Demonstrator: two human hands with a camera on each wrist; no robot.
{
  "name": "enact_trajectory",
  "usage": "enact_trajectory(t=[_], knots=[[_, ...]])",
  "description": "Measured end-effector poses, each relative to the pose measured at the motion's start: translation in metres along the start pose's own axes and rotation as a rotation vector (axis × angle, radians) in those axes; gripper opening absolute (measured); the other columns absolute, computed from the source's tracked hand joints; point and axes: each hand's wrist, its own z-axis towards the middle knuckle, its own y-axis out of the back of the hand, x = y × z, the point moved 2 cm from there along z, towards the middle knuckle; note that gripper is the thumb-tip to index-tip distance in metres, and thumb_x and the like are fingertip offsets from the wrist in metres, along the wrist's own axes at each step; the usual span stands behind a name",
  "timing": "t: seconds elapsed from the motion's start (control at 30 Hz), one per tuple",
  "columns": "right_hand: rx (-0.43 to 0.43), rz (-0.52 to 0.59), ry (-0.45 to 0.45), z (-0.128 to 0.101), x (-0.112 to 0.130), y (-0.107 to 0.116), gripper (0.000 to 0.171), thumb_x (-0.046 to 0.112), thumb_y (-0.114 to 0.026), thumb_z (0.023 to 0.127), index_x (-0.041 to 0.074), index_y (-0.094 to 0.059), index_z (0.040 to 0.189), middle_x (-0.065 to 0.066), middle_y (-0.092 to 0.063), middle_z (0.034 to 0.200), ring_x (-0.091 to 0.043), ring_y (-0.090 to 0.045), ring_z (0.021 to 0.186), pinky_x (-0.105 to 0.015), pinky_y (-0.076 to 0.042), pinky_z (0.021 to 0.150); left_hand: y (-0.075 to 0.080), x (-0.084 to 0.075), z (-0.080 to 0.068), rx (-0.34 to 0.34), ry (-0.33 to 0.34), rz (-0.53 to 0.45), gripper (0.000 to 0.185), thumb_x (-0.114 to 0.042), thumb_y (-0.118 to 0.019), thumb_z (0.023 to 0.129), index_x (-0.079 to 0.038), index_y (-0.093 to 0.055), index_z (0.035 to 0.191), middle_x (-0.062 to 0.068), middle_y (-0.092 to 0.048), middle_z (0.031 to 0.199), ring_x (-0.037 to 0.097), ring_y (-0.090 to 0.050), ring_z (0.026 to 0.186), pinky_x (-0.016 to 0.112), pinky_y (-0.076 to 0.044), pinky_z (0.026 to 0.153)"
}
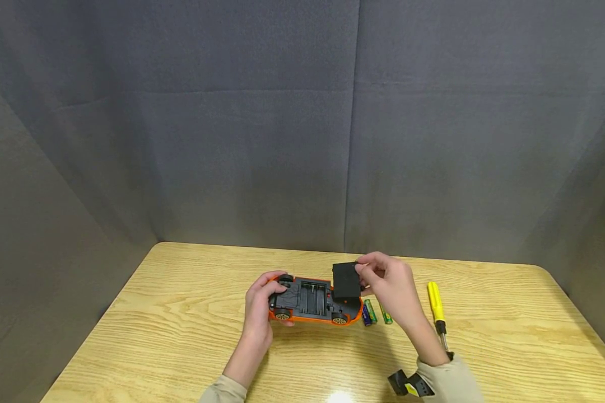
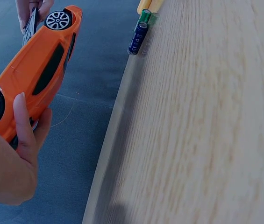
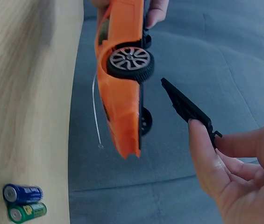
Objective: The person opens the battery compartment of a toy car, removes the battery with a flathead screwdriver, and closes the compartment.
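Right hand with cover above car

Looks like a staged recording booth rather than a home. Grey cloth backdrop on three sides, enclosing one wooden desk.

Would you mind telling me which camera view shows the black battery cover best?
The head view: the black battery cover faces the camera, pinched by the right hand above the toy car. The right wrist view shows it edge-on; the left wrist view shows only a sliver.
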Motion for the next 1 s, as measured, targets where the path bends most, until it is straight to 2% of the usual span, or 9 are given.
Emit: enact_trajectory(t=[0.27,0.53,0.73,1.0], knots=[[0.025,0.014,-0.017,-0.002,-0.002,-0.008,0.014,0.001,-0.066,0.098,-0.007,-0.072,0.108,-0.010,-0.066,0.077,-0.023,-0.068,0.071,-0.031,-0.063,0.057,0.001,-0.001,-0.001,0.006,-0.003,-0.001,0.030,-0.002,-0.057,0.083,-0.012,-0.074,0.105,0.014,-0.066,0.100,0.025,-0.067,0.064,0.032,-0.052,0.036],[0.060,0.032,-0.040,-0.001,-0.006,-0.017,0.013,-0.001,-0.067,0.096,-0.007,-0.073,0.106,-0.009,-0.067,0.075,-0.022,-0.069,0.068,-0.031,-0.062,0.055,0.001,0.000,0.000,0.003,-0.001,-0.005,0.029,-0.002,-0.057,0.083,-0.010,-0.073,0.106,0.015,-0.066,0.099,0.025,-0.067,0.062,0.032,-0.052,0.036],[0.073,0.036,-0.054,-0.002,-0.008,-0.022,0.013,-0.001,-0.067,0.096,-0.007,-0.073,0.106,-0.009,-0.067,0.074,-0.023,-0.070,0.066,-0.031,-0.062,0.055,0.001,0.000,0.000,0.009,-0.005,-0.003,0.033,-0.003,-0.057,0.084,-0.003,-0.071,0.113,0.014,-0.066,0.098,0.024,-0.066,0.063,0.032,-0.052,0.036],[0.081,0.110,-0.102,-0.005,-0.008,-0.031,0.013,-0.003,-0.066,0.096,-0.009,-0.072,0.106,-0.011,-0.065,0.074,-0.025,-0.071,0.063,-0.033,-0.063,0.055,0.000,0.000,0.000,0.000,0.002,0.005,0.030,-0.002,-0.057,0.082,-0.007,-0.073,0.108,0.017,-0.065,0.101,0.027,-0.067,0.068,0.032,-0.052,0.036]])
